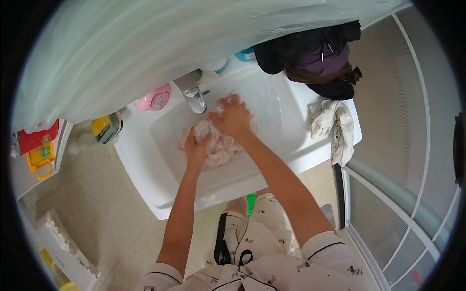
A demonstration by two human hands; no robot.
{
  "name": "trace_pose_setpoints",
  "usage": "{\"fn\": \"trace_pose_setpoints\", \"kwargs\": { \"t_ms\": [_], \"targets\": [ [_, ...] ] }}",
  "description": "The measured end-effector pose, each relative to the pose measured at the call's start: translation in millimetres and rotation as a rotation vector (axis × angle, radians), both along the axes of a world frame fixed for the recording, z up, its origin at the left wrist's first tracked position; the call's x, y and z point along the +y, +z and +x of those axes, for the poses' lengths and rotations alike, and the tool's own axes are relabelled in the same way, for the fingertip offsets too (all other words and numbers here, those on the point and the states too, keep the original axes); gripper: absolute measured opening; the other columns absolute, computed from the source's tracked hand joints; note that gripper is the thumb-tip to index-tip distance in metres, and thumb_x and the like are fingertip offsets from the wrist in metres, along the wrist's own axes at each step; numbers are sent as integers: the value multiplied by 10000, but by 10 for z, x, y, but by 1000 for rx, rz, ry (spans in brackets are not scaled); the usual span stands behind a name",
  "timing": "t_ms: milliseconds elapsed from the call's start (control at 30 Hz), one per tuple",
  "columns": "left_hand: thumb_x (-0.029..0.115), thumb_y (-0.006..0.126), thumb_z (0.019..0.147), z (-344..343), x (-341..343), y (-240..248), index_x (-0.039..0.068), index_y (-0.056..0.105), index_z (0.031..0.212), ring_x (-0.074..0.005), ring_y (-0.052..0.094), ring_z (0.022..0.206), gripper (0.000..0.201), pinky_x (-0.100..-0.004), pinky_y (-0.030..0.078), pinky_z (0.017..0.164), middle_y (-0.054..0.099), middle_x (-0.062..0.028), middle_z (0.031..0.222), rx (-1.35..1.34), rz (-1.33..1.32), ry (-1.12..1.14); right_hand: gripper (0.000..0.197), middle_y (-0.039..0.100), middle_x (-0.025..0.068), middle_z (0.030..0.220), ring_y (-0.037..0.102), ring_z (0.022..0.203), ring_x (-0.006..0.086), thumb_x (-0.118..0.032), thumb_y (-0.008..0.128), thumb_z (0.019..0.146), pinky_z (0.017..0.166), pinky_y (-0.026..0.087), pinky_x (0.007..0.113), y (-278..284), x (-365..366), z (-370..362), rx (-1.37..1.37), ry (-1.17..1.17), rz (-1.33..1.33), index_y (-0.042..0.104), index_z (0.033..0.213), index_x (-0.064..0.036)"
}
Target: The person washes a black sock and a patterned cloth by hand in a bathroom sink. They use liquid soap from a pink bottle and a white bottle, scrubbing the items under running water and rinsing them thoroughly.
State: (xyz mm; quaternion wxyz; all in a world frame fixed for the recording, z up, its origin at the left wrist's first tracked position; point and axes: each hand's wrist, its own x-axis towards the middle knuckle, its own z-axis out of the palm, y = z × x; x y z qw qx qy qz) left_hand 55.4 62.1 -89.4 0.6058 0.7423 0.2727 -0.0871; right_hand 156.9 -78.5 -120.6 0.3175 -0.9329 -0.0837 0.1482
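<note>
- White washbasin (138,177), just one, with two bare hands inside it.
- One bundle of crumpled, pinkish-white cloth (223,148) lies in the bowl, between the far and near edges; whether it is one piece or several, I cannot tell.
- Left hand (196,145): on the bundle's left part, thumb and fingers apart with cloth between them; how firmly it holds, I cannot tell.
- Right hand (232,118): on the bundle's far part, fingers spread apart over the cloth.
- One chrome faucet (195,99) at the far edge, its spout reaching over the bowl near the hands.
- One pink container (154,98) at the far edge, left of the faucet.
- Two containers with blue on them, a whitish one (219,66) and a bluer one (246,55), on the far edge right of the faucet.
- One pile of black, purple and brown clothes (318,60) at the far right corner; its pieces cannot be counted.
- One off-white cloth (340,128) draped over the right end of the near edge.
</note>
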Motion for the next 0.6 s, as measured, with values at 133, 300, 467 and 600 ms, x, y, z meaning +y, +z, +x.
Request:
{"fn": "trace_pose_setpoints", "kwargs": {
  "t_ms": [133,300,467,600],
  "targets": [
    [388,886,590,-202,-377,57,119,552,1347,-485,268,1381,870,-605,298,1105,359,-203,1470,-41,1023,-499,648,322,198,1524,367,1325,493,-558,691,791,1049,331,620,298,-255,-172,47,145,-118,559,1372,-301],
    [387,919,532,-78,-267,-406,176,477,1424,-544,186,1394,1017,-629,259,1124,227,-247,1533,23,798,-475,675,314,146,1552,309,1373,491,-566,685,797,1099,242,662,-245,-178,-162,-60,80,23,541,1394,-287],
    [305,933,519,-33,-37,-836,202,424,1448,-489,253,1385,1064,-550,317,1121,199,-254,1533,-137,768,-413,712,368,206,1520,343,1367,463,-568,659,838,1130,210,596,-310,58,-13,-121,111,-111,508,1408,-171],
    [228,907,540,479,-157,-390,184,503,1348,-419,341,1348,905,-458,378,1095,287,-226,1484,-52,600,-601,713,429,215,1467,404,1309,454,-555,667,830,1091,271,569,-516,-108,160,-161,50,-249,502,1406,-169]
  ]
}}
